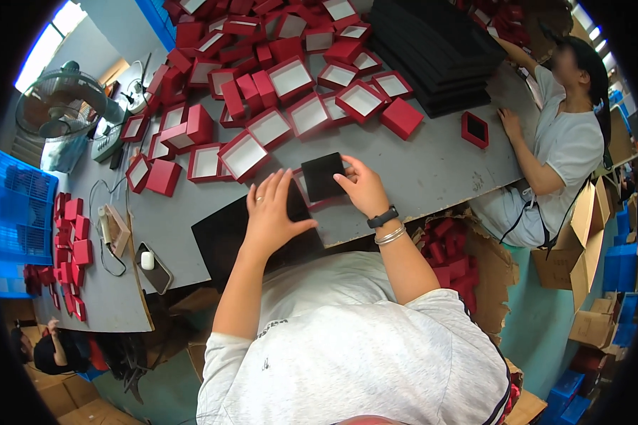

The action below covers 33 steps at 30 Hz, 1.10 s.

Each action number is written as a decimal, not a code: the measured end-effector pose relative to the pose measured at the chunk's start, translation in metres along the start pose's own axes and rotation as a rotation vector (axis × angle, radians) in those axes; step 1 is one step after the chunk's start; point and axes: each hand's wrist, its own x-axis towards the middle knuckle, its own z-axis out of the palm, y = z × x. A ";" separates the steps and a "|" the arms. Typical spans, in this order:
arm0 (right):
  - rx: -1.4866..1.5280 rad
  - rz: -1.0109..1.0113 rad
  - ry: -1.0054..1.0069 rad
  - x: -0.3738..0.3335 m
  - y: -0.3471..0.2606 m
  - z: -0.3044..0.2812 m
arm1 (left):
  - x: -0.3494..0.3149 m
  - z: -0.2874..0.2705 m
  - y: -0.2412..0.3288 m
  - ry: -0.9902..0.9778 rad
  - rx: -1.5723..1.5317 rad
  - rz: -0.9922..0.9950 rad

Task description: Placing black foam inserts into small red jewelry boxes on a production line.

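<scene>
My right hand (363, 188) pinches the right edge of a small black square pad (322, 178) between thumb and fingers. Under the pad, the red rim of a small open box (326, 205) shows in part. My left hand (271, 210) is spread out, fingers pointing away from me, over a large black sheet (216, 234) at the table's near edge. Its fingertips are close to the left side of the box; whether they touch it I cannot tell. Beyond my hands lie several red open boxes with white insides, the nearest being a red box (244, 156).
Stacked black sheets (439, 57) stand at the far right. A red box with a black inside (475, 130) lies near a co-worker (567, 127). To the left are a phone (154, 269) with a white earbud case (147, 260), cables, a fan (60, 106) and blue crates (21, 219).
</scene>
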 end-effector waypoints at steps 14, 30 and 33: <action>-0.617 -0.317 0.264 -0.016 0.001 0.030 | 0.027 0.035 -0.021 -0.069 -0.010 0.039; -0.750 -0.591 0.071 -0.052 0.010 0.013 | 0.019 0.038 -0.021 0.105 -0.054 0.376; -0.748 -0.576 0.040 -0.049 0.016 0.011 | 0.020 0.038 -0.020 0.096 -0.077 0.383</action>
